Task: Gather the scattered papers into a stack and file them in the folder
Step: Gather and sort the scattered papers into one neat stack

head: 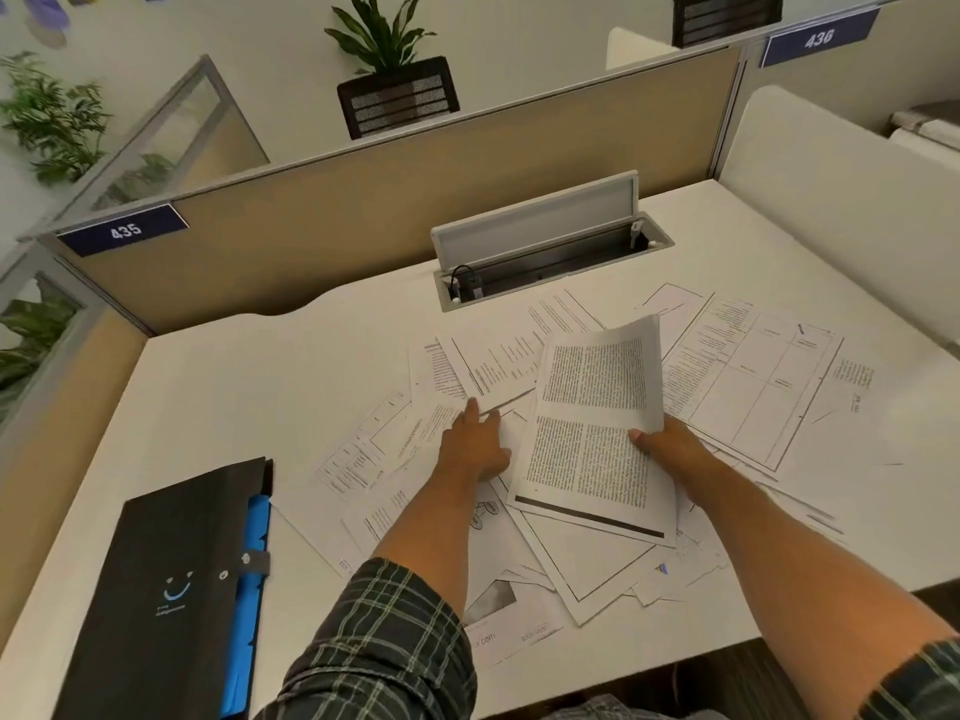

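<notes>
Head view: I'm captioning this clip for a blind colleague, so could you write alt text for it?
A person's right hand holds a few printed sheets above scattered papers on a white desk, while the left hand reaches flat-fingered for another page. A closed black folder with blue dividers lies at the left.

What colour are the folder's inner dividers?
Bright blue, showing along the black folder's right edge; the head view shows the dividers best.

We see our right hand (pixel 670 444) holding a sheaf of printed pages (pixel 597 423) in its grip, our left hand (pixel 475 444) reaching flat onto scattered papers (pixel 753 381) on the counter (pixel 260 387), a black folder (pixel 171 589) lying closed at left.
</notes>
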`<action>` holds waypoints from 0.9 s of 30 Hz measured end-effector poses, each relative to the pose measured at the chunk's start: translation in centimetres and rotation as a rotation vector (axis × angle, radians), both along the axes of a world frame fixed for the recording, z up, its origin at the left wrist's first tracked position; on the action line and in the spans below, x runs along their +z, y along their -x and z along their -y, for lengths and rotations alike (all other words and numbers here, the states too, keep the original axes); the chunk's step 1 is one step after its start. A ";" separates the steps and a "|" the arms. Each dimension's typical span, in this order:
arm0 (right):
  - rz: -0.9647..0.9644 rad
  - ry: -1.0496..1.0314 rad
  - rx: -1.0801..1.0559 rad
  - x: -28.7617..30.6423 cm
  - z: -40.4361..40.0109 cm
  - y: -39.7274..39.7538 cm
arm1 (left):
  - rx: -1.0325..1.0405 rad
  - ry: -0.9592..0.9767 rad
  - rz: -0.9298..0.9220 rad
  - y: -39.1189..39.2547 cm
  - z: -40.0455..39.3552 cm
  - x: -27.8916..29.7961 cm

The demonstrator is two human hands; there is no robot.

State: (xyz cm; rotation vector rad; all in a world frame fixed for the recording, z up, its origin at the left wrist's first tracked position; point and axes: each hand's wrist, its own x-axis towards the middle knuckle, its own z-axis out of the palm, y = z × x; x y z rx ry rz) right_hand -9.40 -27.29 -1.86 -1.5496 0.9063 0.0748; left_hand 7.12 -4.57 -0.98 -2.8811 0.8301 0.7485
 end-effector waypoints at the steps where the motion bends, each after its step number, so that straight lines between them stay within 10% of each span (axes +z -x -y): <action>1: -0.004 0.003 -0.002 -0.1 -0.1 0.0 | 0.001 -0.004 0.004 -0.1 0.0 0.0; 12: 0.013 -0.030 -0.037 -0.5 -0.2 -0.1 | 0.010 0.054 0.079 -1.0 -0.1 0.3; 20: 0.017 -0.027 -0.047 -0.7 -0.2 -0.2 | 0.483 0.822 0.256 -0.7 -0.4 1.5; 27: 0.036 -0.026 -0.056 -1.2 0.0 -0.3 | 0.878 1.077 0.343 -2.2 -0.5 4.9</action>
